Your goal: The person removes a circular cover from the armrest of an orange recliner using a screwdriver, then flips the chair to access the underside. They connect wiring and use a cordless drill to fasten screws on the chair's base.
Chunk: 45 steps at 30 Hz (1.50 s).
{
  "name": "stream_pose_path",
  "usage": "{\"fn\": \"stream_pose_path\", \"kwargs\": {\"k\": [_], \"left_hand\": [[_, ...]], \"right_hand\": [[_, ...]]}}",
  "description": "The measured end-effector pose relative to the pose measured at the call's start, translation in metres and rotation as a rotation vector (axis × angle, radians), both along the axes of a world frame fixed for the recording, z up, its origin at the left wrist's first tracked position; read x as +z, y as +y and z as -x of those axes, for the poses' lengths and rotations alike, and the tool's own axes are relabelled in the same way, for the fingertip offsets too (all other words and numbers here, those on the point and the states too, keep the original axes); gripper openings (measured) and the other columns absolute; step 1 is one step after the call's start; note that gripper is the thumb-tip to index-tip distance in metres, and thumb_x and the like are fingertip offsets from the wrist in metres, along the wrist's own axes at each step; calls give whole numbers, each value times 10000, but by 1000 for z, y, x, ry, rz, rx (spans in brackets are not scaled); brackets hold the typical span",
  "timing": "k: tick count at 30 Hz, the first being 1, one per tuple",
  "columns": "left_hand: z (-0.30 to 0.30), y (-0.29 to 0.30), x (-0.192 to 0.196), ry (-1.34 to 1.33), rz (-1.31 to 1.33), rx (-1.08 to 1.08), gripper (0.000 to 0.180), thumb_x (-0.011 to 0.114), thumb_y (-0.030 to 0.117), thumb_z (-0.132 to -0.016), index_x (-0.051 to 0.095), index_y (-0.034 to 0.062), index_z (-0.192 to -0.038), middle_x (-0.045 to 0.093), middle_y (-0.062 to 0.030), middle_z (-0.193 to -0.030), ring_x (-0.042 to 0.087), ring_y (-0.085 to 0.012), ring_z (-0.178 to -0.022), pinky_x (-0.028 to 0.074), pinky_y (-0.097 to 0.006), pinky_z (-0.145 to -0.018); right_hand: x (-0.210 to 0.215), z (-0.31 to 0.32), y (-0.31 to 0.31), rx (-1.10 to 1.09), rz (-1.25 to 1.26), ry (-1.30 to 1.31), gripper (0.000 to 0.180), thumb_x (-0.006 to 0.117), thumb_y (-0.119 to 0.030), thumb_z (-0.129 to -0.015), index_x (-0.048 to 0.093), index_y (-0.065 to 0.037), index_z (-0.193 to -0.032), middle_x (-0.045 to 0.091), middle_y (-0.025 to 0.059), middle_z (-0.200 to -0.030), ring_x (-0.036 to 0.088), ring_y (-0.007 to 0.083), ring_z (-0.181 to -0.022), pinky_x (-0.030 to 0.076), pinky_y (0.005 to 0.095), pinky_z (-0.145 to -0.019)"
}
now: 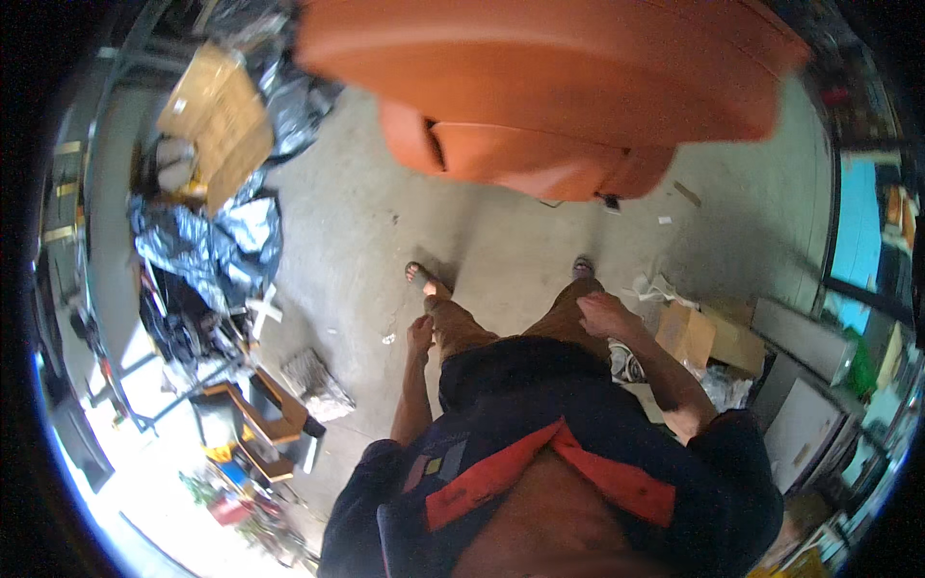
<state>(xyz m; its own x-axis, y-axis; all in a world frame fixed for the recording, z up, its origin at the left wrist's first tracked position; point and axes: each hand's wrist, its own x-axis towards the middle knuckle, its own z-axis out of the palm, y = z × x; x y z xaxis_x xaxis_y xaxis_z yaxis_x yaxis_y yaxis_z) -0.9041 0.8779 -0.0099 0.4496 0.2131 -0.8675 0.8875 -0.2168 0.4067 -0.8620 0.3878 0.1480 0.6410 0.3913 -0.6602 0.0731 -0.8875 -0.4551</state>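
My left hand (420, 333) hangs beside my left thigh, its fingers curled in, and I see nothing in it. In front of my right thigh is my right hand (603, 315), also loosely closed, with no object showing in it; its fingertips are partly hidden. Both hands are next to my brown trousers (462, 326). Ahead of me, apart from both hands, a large orange upholstered piece of furniture (549, 87) fills the upper middle of the view. Its lower edge has a dark slit and a small dark part beneath it.
On the left lie a torn cardboard sheet (226, 120), crumpled silver-blue plastic sheeting (217, 236) and a wooden frame (265, 419). At my right stand an open cardboard box (708, 337) and pale flat panels (809, 429). Small scraps dot the concrete floor (332, 222).
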Motion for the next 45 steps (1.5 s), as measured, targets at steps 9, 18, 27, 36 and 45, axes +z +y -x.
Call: {"fn": "stream_pose_path", "kwargs": {"k": [9, 18, 27, 36, 45], "left_hand": [[64, 272, 61, 91, 179, 495, 592, 654, 391, -958, 516, 68, -1435, 638, -98, -1281, 665, -278, -1038, 570, -420, -788], [-499, 423, 416, -1248, -118, -180, 519, 585, 229, -1031, 478, 11, -1489, 527, -203, -1496, 508, -325, -1383, 422, -458, -1126], [-854, 380, 437, -1321, 22, -171, 344, 565, 186, -1045, 646, -18, -1311, 700, -162, -1245, 655, -271, -1171, 499, -390, -1033], [-941, 355, 145, -88, 235, -250, 386, 608, 260, -1013, 638, 23, -1315, 683, -141, -1269, 637, -274, -1178, 499, -422, -1013], [-1295, 327, 130, -5, 277, -576, 435, 650, 335, -980, 630, 64, -1319, 666, -120, -1293, 620, -277, -1186, 498, -454, -993]], "right_hand": [[39, -170, 372, 121, -405, 12, 261, 621, -182, -869, 683, 21, -1023, 709, 278, -985, 692, 433, -987, 540, 525, -875], [88, -355, 479, 164, -191, 124, 320, 652, -222, -895, 639, 5, -1121, 690, 280, -1048, 653, 453, -1036, 507, 531, -917], [122, -663, 497, -398, -295, 87, 389, 662, -218, -926, 613, 26, -1226, 663, 278, -1149, 659, 395, -1096, 517, 473, -941], [105, -836, 405, -894, -223, -246, 480, 697, -243, -907, 613, 3, -1310, 679, 236, -1220, 676, 403, -1068, 551, 469, -915], [78, -1061, 380, -1135, -47, -244, 444, 696, -179, -846, 649, 8, -1247, 709, 243, -1071, 683, 426, -1032, 539, 501, -907]]}}
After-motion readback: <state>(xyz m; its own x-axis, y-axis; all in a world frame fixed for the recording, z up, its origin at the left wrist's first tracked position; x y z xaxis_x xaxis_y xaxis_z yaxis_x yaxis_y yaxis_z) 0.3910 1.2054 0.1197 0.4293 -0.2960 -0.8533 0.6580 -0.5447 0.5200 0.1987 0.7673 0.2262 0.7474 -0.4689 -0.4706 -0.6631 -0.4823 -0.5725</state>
